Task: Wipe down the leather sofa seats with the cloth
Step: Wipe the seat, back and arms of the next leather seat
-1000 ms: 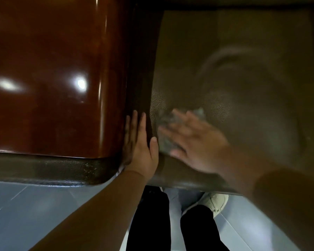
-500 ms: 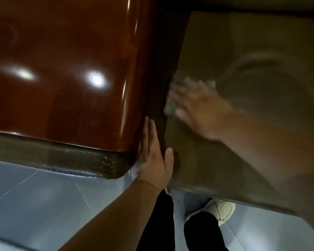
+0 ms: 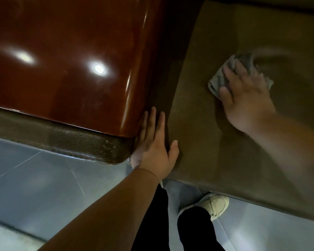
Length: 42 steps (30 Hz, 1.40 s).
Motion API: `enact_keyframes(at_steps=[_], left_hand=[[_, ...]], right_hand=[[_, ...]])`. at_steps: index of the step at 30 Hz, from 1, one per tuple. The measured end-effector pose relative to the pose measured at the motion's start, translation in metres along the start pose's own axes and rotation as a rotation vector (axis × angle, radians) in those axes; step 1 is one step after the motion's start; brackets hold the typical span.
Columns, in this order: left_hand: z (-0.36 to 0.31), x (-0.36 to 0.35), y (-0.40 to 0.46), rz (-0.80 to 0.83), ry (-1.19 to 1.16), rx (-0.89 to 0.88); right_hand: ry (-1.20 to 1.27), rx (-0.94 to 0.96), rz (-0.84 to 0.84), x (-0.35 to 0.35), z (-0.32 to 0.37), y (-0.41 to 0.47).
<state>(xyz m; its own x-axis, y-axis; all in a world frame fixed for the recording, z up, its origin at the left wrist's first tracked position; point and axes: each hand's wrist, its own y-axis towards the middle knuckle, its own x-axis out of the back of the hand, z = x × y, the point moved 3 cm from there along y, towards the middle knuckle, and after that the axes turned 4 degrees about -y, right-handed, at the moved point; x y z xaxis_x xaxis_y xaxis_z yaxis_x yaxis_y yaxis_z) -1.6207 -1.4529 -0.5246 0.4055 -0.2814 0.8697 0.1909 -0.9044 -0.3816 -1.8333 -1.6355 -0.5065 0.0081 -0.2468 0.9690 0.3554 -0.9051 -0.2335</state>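
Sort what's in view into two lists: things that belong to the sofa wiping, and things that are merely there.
Part of the job:
- grey cloth
- right hand, pressing the cloth flat
- brown leather seat

Merely there:
- glossy wooden armrest, with the left hand resting against it
- grey tiled floor
- pale shoe

We read no text, labels, brands or numbers anywhere in the head view. The shoe (image 3: 215,205) shows a faint side marking, too blurred for us to read.
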Motion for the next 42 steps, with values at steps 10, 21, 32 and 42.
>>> enact_keyframes(at_steps=[10, 21, 32, 42], left_hand=[[-0.007, 0.022, -0.001, 0.158, -0.117, 0.014], [-0.051, 0.158, 0.059, -0.191, 0.278, -0.451], [-0.001, 0.196, 0.113, -0.186, 0.27, -0.412], [-0.002, 0.196, 0.115, -0.19, 0.271, -0.446]], right_hand=[[-0.141, 0.541, 0.033, -0.013, 0.008, -0.063], [-0.151, 0.832, 0.102, 0.007, 0.097, -0.026], [0.226, 0.666, 0.202, -0.002, 0.142, -0.021], [-0.017, 0.124, 0.163, 0.003, 0.13, 0.076]])
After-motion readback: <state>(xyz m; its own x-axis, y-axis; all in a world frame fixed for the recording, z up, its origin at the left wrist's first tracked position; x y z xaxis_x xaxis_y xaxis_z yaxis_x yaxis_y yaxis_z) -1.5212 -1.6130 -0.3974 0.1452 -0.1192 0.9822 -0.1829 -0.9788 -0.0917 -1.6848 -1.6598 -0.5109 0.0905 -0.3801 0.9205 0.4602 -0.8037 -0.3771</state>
